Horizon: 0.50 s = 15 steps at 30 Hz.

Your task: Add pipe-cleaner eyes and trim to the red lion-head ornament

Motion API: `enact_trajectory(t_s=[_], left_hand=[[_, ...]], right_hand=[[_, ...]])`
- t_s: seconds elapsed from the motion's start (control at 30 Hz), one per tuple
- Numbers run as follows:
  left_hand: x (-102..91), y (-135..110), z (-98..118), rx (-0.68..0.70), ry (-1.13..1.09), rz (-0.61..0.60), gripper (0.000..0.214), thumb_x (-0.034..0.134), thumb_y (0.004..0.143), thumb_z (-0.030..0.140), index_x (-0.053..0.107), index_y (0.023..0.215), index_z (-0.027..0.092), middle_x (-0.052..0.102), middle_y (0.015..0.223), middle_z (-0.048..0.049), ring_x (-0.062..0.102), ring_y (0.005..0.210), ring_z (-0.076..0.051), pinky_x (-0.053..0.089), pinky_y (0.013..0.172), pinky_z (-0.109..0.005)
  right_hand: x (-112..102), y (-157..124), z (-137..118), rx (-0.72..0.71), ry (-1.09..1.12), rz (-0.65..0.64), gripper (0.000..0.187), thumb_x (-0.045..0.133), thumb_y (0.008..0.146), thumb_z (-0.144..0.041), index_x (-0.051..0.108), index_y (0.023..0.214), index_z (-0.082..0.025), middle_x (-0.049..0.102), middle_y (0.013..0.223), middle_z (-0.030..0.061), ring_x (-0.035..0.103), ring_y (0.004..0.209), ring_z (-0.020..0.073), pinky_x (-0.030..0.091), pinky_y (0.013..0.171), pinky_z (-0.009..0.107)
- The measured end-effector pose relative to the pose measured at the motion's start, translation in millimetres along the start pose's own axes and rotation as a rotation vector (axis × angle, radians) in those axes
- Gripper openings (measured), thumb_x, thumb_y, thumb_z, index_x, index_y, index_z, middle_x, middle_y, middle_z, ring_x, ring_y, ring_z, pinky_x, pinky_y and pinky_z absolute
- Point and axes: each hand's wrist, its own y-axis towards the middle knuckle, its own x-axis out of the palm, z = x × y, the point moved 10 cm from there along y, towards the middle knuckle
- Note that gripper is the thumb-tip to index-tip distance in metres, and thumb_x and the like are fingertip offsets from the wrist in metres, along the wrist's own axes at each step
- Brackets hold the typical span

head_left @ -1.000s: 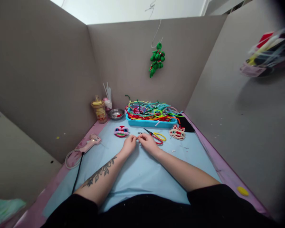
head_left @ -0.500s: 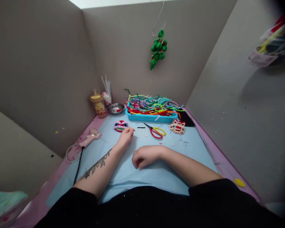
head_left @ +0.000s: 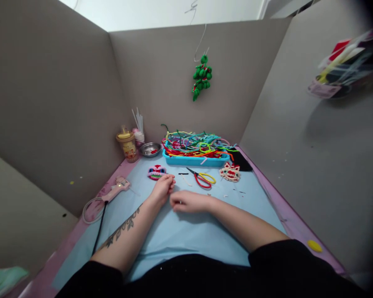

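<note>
My left hand (head_left: 164,187) is closed, its fingers curled toward my right hand, just in front of a pink, red and blue pipe-cleaner face (head_left: 156,171). Close beside it, my right hand (head_left: 186,201) is closed too, fingertips bent inward and pointing left. Whatever may be pinched in either hand is hidden or too small to name. Beyond them lie scissors (head_left: 202,179) with one red and one yellow handle, blades partly apart. A short black strip (head_left: 183,174) rests left of the scissors. To their right is a cream and red pipe-cleaner face (head_left: 230,172).
A blue tray (head_left: 192,160) heaped with coloured pipe cleaners stands at the back. Left of it are a metal bowl (head_left: 151,150) and a yellow-lidded cup (head_left: 127,145). A pink glue gun (head_left: 117,188) with its cord lies at left. Grey panels enclose the table; a green ornament (head_left: 202,77) hangs there.
My right hand has moved up and left, closer to my left hand, which has turned slightly inward. The camera view has tilted up. Objects on the table stay in place.
</note>
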Motion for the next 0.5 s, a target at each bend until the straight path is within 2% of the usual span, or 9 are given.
enact_trajectory(t_s=[0.07, 0.1, 0.2, 0.27, 0.33, 0.5], left_hand=[[-1.2, 1, -3, -0.032, -0.024, 0.007, 0.016, 0.056, 0.069, 0.018, 0.049, 0.083, 0.016, 0.046, 0.06, 0.0053, 0.037, 0.042, -0.004, 0.02, 0.038, -0.016], [-0.5, 0, -5, -0.05, -0.026, 0.002, 0.015, 0.055, 0.069, 0.017, 0.05, 0.084, 0.016, 0.044, 0.058, 0.006, 0.035, 0.041, -0.004, 0.02, 0.038, -0.016], [4.5, -3, -11, -0.101, 0.038, -0.035, 0.013, 0.055, 0.071, 0.021, 0.051, 0.083, 0.016, 0.037, 0.053, 0.0083, 0.026, 0.037, -0.003, 0.013, 0.037, -0.017], [9.1, -6, -14, -0.12, 0.135, -0.071, 0.013, 0.057, 0.073, 0.027, 0.052, 0.079, 0.016, 0.033, 0.05, 0.0091, 0.023, 0.036, -0.003, 0.01, 0.038, -0.018], [11.4, -8, -15, -0.117, 0.241, -0.091, 0.02, 0.06, 0.072, 0.034, 0.051, 0.074, 0.017, 0.031, 0.049, 0.0093, 0.023, 0.037, -0.003, 0.009, 0.038, -0.019], [4.3, -6, -10, -0.062, 0.397, -0.054, 0.031, 0.067, 0.066, 0.045, 0.054, 0.072, 0.017, 0.032, 0.044, 0.0089, 0.023, 0.038, -0.005, 0.009, 0.04, -0.021]], right_hand=[[-40, -4, 29, 0.113, 0.166, 0.362, 0.005, 0.048, 0.078, -0.014, 0.049, 0.074, -0.018, 0.052, 0.066, -0.0033, 0.048, 0.06, 0.0101, 0.038, 0.058, 0.021], [-52, -8, 45, 0.17, 0.249, 0.489, 0.004, 0.047, 0.078, -0.016, 0.047, 0.075, -0.018, 0.05, 0.063, -0.0042, 0.048, 0.057, 0.0102, 0.039, 0.056, 0.022], [-73, -20, 72, 0.223, 0.29, 0.716, 0.008, 0.055, 0.074, -0.021, 0.048, 0.075, -0.019, 0.052, 0.066, -0.004, 0.05, 0.059, 0.0111, 0.04, 0.057, 0.023], [-76, -23, 75, 0.218, 0.222, 0.756, 0.012, 0.06, 0.071, -0.023, 0.05, 0.076, -0.018, 0.054, 0.069, -0.0031, 0.051, 0.062, 0.0116, 0.04, 0.059, 0.023], [-74, -23, 70, 0.206, 0.113, 0.734, 0.013, 0.061, 0.072, -0.023, 0.051, 0.08, -0.019, 0.056, 0.07, -0.0025, 0.052, 0.064, 0.0124, 0.04, 0.06, 0.023], [-67, -23, 45, 0.169, -0.364, 0.674, 0.009, 0.059, 0.08, -0.024, 0.057, 0.089, -0.02, 0.064, 0.076, 0.0029, 0.057, 0.074, 0.0169, 0.037, 0.064, 0.025]])
